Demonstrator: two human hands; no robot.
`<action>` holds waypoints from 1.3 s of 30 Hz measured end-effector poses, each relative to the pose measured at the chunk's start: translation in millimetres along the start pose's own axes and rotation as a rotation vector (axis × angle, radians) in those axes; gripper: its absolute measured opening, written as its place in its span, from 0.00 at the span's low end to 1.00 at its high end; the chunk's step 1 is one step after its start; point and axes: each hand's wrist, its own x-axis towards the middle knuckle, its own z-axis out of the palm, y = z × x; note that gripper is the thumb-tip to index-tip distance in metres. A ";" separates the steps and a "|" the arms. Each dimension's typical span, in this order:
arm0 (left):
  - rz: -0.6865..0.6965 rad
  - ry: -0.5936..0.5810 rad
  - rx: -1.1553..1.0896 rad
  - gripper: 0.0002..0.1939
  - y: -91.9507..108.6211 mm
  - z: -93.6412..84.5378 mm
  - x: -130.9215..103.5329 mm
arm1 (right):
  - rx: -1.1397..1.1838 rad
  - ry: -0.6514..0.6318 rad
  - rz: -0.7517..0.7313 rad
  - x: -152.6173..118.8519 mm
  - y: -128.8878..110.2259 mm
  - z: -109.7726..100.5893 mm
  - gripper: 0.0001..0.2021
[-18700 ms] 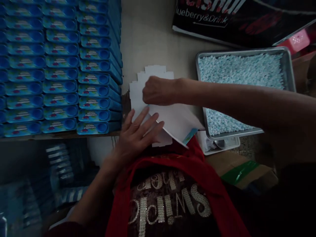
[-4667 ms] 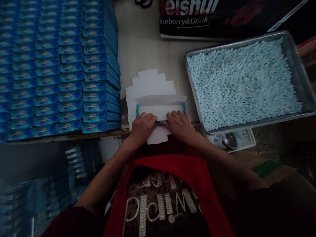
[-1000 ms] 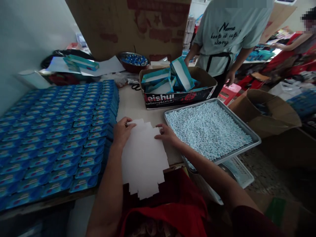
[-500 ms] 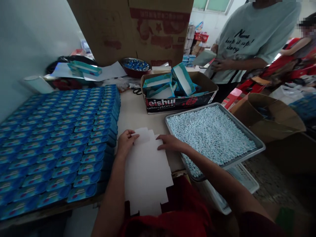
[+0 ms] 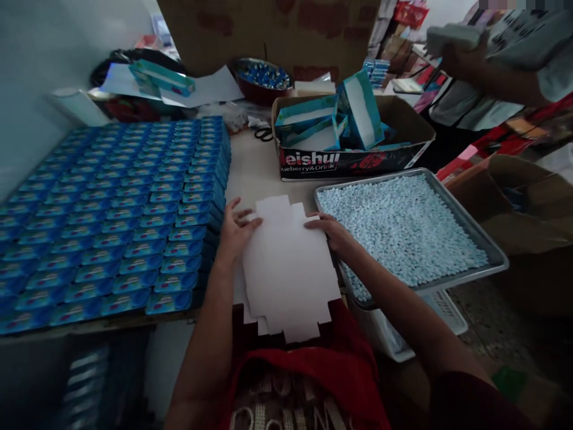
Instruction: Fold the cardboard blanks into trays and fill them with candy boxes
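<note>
White flat cardboard box blanks, with notched flaps, lie at the table's front edge and overhang it toward my red apron. My left hand grips their upper left edge, thumb on top. On the upper right edge, my right hand pinches the cardboard, with its thumb over the face and its other fingers partly hidden. A second blank shows underneath, shifted to the left. Rows of small blue packs stand left of my left hand. Close to my right forearm is a metal tray of pale blue pellets.
Behind the tray stands an open carton holding teal boxes. Black-handled scissors and a bowl of blue-wrapped pieces lie farther back. A co-worker's hand holds a pale block at upper right. A brown carton stands right.
The upper blank now lies squarer to me and covers more of the one beneath. Both hands stay at its upper edges. The view has tilted down, and the co-worker has shifted right.
</note>
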 end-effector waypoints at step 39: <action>-0.205 -0.175 -0.117 0.21 -18.9 -8.6 -50.6 | -1.402 0.234 -0.189 -11.4 14.4 19.8 0.17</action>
